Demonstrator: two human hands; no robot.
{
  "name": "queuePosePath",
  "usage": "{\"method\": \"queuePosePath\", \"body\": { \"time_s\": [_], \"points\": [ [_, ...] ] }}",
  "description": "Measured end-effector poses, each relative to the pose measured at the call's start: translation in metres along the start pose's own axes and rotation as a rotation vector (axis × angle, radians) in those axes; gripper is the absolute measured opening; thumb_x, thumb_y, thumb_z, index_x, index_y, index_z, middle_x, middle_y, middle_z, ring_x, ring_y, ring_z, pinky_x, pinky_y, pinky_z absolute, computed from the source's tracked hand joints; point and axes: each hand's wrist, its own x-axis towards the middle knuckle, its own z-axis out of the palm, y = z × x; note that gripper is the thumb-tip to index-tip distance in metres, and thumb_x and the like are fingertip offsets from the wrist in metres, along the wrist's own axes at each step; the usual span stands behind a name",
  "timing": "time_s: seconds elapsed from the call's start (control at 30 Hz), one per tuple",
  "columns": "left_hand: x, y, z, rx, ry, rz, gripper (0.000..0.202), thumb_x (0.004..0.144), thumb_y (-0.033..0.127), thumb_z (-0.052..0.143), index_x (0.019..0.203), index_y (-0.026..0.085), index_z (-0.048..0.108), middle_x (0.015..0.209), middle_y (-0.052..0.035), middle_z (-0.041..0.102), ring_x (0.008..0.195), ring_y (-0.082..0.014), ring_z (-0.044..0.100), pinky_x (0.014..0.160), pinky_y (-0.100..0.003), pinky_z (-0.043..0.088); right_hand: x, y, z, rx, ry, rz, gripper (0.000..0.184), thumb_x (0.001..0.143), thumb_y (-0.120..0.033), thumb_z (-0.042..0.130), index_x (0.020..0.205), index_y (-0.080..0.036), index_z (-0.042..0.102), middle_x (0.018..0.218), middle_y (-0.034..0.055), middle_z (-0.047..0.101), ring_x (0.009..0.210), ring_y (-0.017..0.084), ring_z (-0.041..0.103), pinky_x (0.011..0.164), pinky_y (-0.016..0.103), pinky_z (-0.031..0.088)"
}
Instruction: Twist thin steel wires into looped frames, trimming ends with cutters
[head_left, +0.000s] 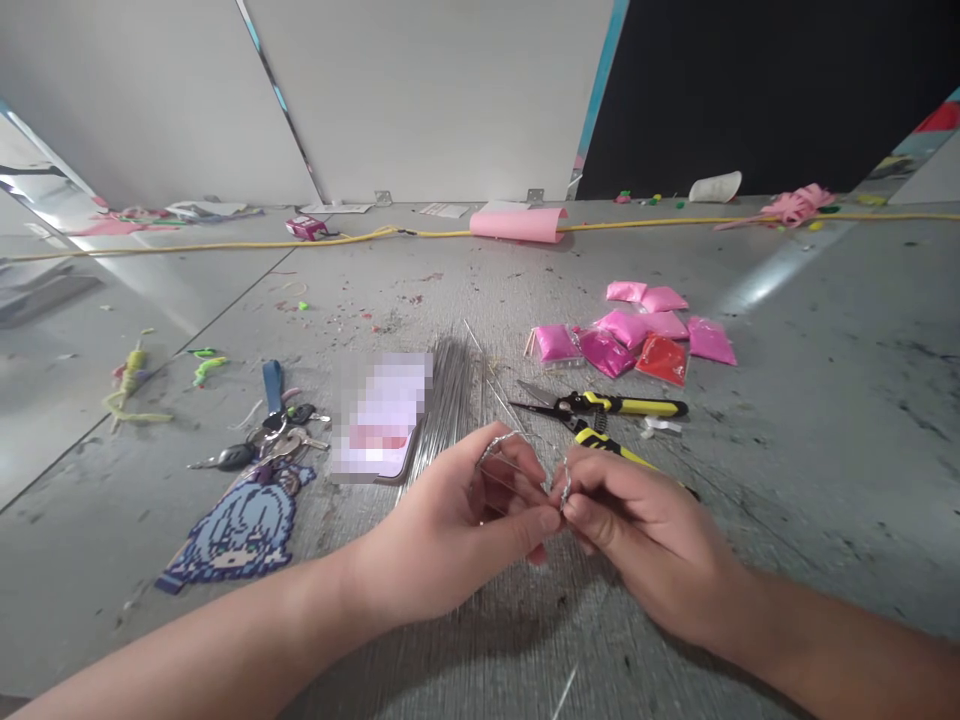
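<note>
Between the pinched fingers (547,520) of both hands, a thin silver wire (501,440) is gripped. The left hand (457,525) and right hand (645,535) meet tip to tip, closed on it just above the tabletop (787,450). It curves into a loop or two, so shaping seems begun, not finished. At 11 o'clock lies a bundle of straight wires (450,400), seemingly unused. At 1 o'clock lie yellow-handled cutters (622,405), with pink packets (637,335) beyond them.

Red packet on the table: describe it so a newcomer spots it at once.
On the table, look past the right hand to the yellow-handled cutters. Behind them lies a cluster of pink packets; the red packet sits at its near edge, the only red one.
</note>
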Motion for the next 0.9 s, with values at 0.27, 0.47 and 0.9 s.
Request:
{"method": "queuePosePath", "body": {
  "time_s": [0.27, 0.47, 0.9],
  "points": [
    [-0.001, -0.003, -0.004, 0.334, 0.016, 0.071, 0.013, 0.091, 0.014, 0.062, 0.091, 0.019, 0.050, 0.080, 0.0035, 0.056, 0.070, -0.0087, 0.057, 0.062, -0.022, 0.047, 0.002, 0.006, -0.003, 0.071, -0.041, 0.082, 0.018, 0.097, -0.031, 0.057, 0.082, -0.021, 0.057, 0.077, -0.0017, 0.052, 0.070, 0.013, 0.048, 0.063, 0.025, 0.041],
    [-0.003, -0.005, -0.002, 0.552, 0.064, 0.171, 0.006, 0.093, 0.017, 0.058, 0.092, 0.019, 0.052, 0.082, 0.0011, 0.063, 0.075, -0.0118, 0.060, 0.067, -0.027, 0.049, -0.001, 0.009, 0.003, -0.010, 0.069, 0.081, 0.019, 0.095, -0.028, 0.058, 0.079, -0.021, 0.053, 0.075, -0.0021, 0.049, 0.069, 0.013, 0.045, 0.062, 0.026, 0.039],
    [-0.001, -0.006, 0.000, 0.258, 0.066, 0.036, 0.013, 0.091, 0.018, 0.064, 0.091, 0.018, 0.051, 0.084, 0.0025, 0.059, 0.072, -0.0104, 0.064, 0.065, -0.024, 0.050, 0.008, 0.005, -0.009, 0.163, -0.087, 0.161, 0.012, 0.093, -0.027, 0.057, 0.084, -0.020, 0.061, 0.075, -0.0010, 0.055, 0.066, 0.012, 0.048, 0.058, 0.025, 0.039]
  ]
}}
